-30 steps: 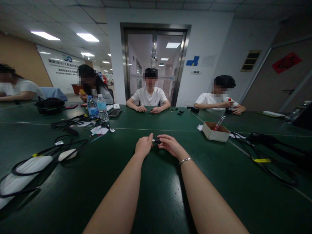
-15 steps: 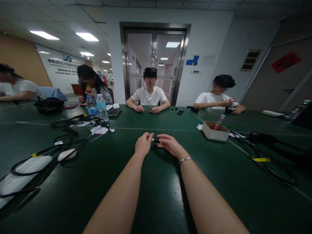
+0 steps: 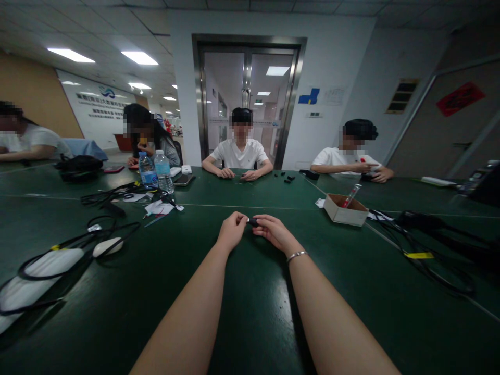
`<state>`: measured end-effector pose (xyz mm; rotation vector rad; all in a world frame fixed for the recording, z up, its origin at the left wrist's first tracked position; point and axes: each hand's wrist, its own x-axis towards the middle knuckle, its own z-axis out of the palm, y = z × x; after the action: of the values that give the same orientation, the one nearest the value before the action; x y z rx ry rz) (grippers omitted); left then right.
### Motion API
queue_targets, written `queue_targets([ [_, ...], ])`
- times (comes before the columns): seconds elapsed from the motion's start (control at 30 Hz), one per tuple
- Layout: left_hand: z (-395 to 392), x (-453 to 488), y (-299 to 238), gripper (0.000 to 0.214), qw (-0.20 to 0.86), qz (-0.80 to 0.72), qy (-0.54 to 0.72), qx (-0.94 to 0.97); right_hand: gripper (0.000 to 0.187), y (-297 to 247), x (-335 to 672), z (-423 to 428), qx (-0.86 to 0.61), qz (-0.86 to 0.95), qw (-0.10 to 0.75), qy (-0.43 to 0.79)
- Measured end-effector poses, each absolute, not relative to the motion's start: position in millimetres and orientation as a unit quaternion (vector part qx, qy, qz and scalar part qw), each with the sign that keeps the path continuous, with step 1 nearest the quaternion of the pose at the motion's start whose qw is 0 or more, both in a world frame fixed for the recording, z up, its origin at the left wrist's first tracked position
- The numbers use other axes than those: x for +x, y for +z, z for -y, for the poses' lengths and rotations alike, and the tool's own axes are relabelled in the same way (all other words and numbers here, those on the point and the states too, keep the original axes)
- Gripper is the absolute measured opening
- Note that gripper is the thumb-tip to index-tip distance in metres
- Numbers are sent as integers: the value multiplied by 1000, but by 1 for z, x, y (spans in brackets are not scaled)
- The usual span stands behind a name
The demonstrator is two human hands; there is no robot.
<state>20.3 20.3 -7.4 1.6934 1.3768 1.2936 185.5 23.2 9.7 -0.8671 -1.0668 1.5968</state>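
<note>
Compared with half a second ago, the small black stick [image 3: 253, 222] at mid-frame has tipped, its bright metal end now higher on the left, suggesting it is being turned in the fingers. The left hand [image 3: 233, 229], thumb and fingers nearly closed, seems to pinch that end; the right hand [image 3: 275, 233], loosely curled, grips the black body above the tabletop [image 3: 255, 291].

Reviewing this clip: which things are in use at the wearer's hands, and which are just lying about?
In use:
- small black piece, held in the right hand
- left hand, fingers at its silvery end

Lying about:
- two water bottles
- phone
- open box
- black bag
</note>
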Motion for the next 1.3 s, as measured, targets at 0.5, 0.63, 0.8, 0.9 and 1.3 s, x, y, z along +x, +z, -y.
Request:
queue_targets([
  [0.5,-3,20,13,49,265,-594,415,636,18,10,186,-22,-357,464,477,655],
  [0.63,-1,19,15,47,239,-600,419,638,25,8,185,-22,-346,504,462,642],
  [0.8,0,22,15,31,163,-592,409,675,24,3,174,-29,-422,645,414,484],
  [0.9,-2,23,13,25,152,-590,371,701,15,4,166,-30,-455,703,375,397],
  [1.3,36,33,24,30,186,-575,269,750,13,5,158,-4,-439,565,469,517],
])
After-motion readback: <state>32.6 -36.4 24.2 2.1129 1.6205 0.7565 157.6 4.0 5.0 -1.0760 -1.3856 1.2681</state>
